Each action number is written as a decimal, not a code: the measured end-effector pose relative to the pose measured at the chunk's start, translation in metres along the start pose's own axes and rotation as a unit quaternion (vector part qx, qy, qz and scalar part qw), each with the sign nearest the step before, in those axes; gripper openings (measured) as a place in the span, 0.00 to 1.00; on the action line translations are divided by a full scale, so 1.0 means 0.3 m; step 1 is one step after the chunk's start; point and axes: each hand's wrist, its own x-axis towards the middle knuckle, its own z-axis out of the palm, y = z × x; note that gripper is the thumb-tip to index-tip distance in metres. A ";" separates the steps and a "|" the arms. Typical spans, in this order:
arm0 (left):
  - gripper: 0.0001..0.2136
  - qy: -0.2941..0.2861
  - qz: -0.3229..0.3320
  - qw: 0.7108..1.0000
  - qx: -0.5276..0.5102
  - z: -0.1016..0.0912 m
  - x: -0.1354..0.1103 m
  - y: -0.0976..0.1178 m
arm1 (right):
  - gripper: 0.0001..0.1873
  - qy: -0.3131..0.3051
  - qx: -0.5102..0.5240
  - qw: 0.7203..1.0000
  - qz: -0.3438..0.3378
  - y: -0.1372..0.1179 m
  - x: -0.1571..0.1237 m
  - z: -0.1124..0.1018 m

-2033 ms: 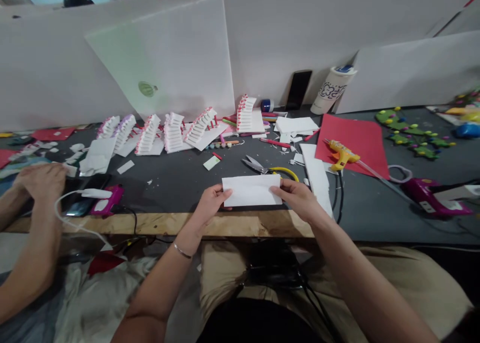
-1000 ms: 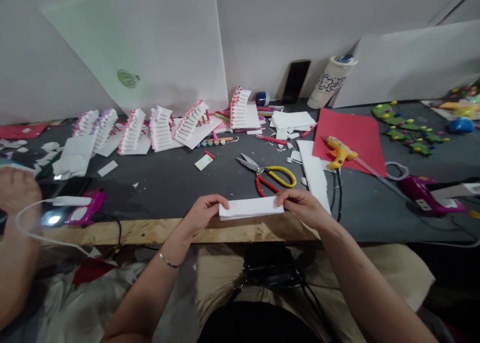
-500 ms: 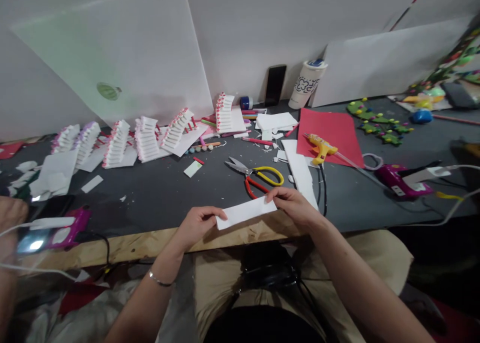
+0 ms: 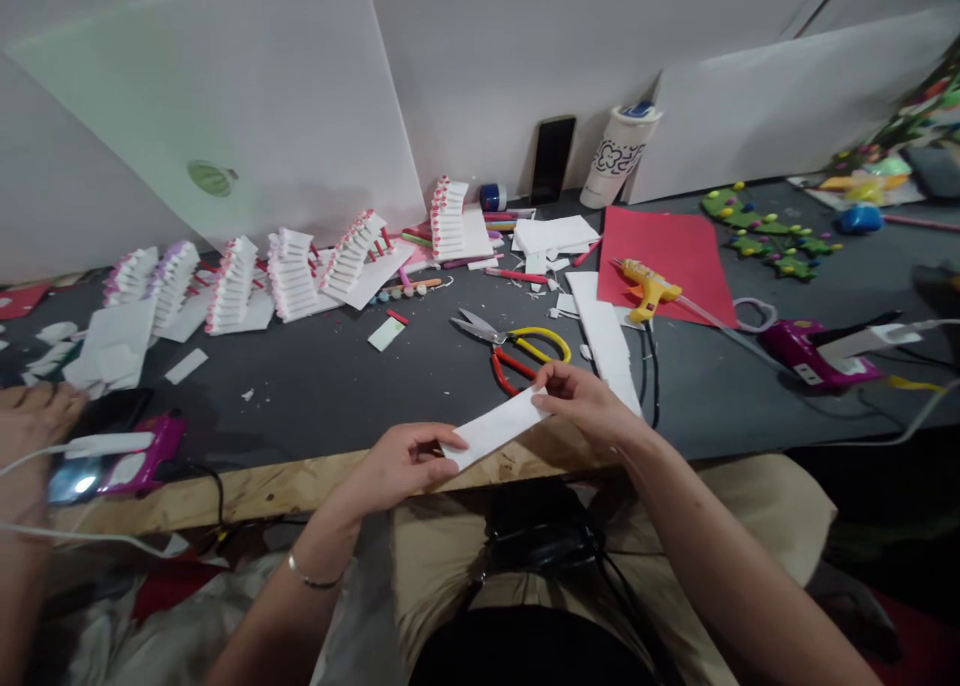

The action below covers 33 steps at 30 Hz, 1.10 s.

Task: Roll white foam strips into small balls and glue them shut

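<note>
A white paper strip [image 4: 498, 430] is stretched between my two hands over the table's front edge. My left hand [image 4: 409, 463] pinches its left end between thumb and fingers. At the upper right end, my right hand [image 4: 577, 398] grips the strip with thumb and fingertips. Just beyond it lie open scissors [image 4: 499, 338] with one yellow and one red handle. To the right of the scissors rests a longer white strip [image 4: 606, 341], partly behind my right hand. A yellow glue gun [image 4: 646, 288] lies on a red sheet [image 4: 667, 241].
Several white stepped paper pieces with pink tips [image 4: 231, 286] line the back left. A cup [image 4: 619, 156] and a phone [image 4: 553, 159] stand against the wall. Purple power strips [image 4: 814, 354] with cables sit at both sides. Another person's hand [image 4: 34, 421] is at far left.
My left hand has shifted slightly right and down, and the paper strip is tilted more steeply. The other person's hand at far left has moved inward. The view has shifted a little.
</note>
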 end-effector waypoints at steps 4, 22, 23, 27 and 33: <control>0.14 0.003 0.015 0.998 -0.062 0.023 0.015 0.020 | 0.15 -0.032 0.020 0.999 -0.016 -0.027 -0.005 0.011; 0.22 0.024 -0.058 0.990 -0.123 0.156 0.129 0.005 | 0.24 -0.012 0.090 0.995 0.027 -0.007 -0.034 0.121; 0.22 0.031 -0.048 0.992 -0.109 0.157 0.129 0.001 | 0.23 0.007 0.074 0.997 0.031 0.003 -0.036 0.136; 0.21 0.051 -0.031 0.997 -0.054 0.162 0.119 -0.017 | 0.22 0.091 0.046 0.994 0.027 0.013 -0.027 0.178; 0.24 0.027 -0.062 0.993 -0.101 0.171 0.087 -0.026 | 0.19 0.127 0.027 0.992 -0.010 -0.026 -0.039 0.191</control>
